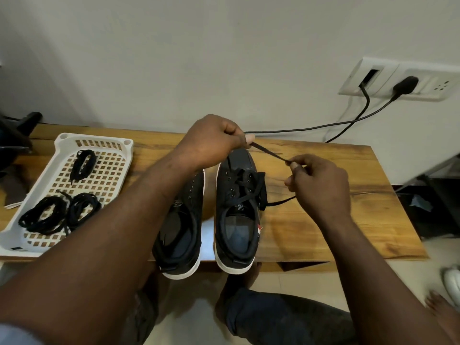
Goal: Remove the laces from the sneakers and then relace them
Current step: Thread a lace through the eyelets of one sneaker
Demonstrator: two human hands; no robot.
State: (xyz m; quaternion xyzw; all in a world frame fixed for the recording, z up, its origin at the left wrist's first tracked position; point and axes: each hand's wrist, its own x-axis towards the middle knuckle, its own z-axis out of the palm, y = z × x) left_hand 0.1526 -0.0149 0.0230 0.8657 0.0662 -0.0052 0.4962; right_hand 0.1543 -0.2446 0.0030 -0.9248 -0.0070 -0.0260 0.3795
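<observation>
Though half under arm (154,195) — 1 sneaker (181,232)

Wooden counter (323,207): white perforated tray (37,192) at left end. Mid near edge, heels overhanging: tray-side sneaker (179,235), other sneaker (236,220) just beside.

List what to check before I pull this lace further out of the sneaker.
1. Left hand pinches the lace: ok.
2. Right hand pinches the same lace: ok.
3. Lace straight between the hands, no knot: ok.
4. Lace clear of the laced sneaker's eyelets: not ok, threaded and bunched over the tongue.
5. That sneaker secure on the table: cannot tell; its heel overhangs the edge, no hand on it.
</observation>
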